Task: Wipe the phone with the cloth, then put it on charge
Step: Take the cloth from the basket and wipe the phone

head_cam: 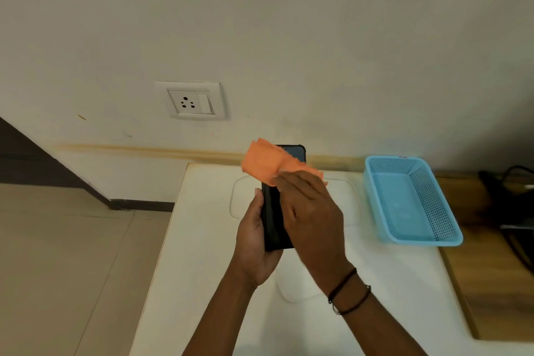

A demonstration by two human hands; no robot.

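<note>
A black phone (273, 220) is held upright above the white table, gripped along its left edge and bottom by my left hand (251, 243). My right hand (312, 217) presses an orange cloth (268, 163) flat against the phone's face. The cloth sticks out above my fingers and covers most of the phone's upper half; only the top right corner of the phone shows past it. A white wall socket with a switch (190, 100) is on the wall to the upper left, with nothing plugged into it.
An empty blue plastic basket (433, 228) stands on the white table (202, 240) to the right of my hands. Dark cables (514, 179) lie on a wooden surface at the far right. Tiled floor lies to the left of the table.
</note>
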